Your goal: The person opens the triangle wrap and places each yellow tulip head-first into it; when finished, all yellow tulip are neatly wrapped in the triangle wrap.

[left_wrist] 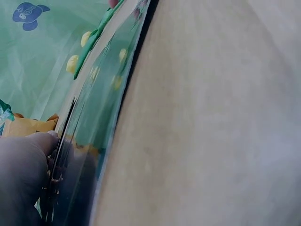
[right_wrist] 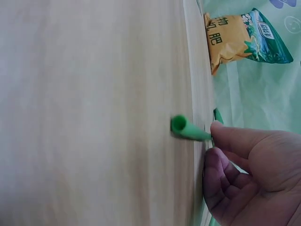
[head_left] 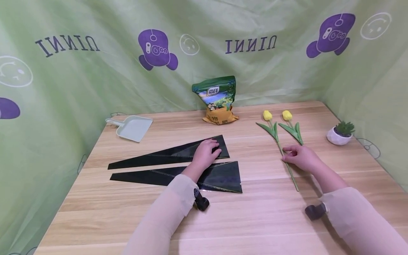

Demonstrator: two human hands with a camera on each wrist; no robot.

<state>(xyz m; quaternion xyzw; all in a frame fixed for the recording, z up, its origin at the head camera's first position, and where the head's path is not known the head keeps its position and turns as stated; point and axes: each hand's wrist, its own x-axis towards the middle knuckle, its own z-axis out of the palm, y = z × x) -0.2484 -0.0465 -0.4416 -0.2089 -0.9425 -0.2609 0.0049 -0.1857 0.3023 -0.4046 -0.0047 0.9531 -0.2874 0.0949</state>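
Note:
My left hand [head_left: 206,152] rests on the wide end of the upper black flower-wrapping sleeve [head_left: 178,150], a long tapered sheet. A second black sleeve [head_left: 220,177] lies just below it, passing under my left wrist. In the left wrist view, a sleeve's glossy surface [left_wrist: 101,122] runs beside my thumb. My right hand [head_left: 301,157] pinches the green stem of one yellow artificial tulip [head_left: 267,115] between thumb and fingers. Its hollow stem end [right_wrist: 179,123] points at the right wrist camera. Another yellow tulip [head_left: 287,115] lies beside it, its lower stem hidden by my right hand.
A green and yellow bag [head_left: 220,102] stands at the back middle of the wooden table [head_left: 248,219]. At the back left lies a pale dustpan [head_left: 135,128]. A small succulent in a white pot [head_left: 339,136] sits near the right edge. Green printed curtains surround the table.

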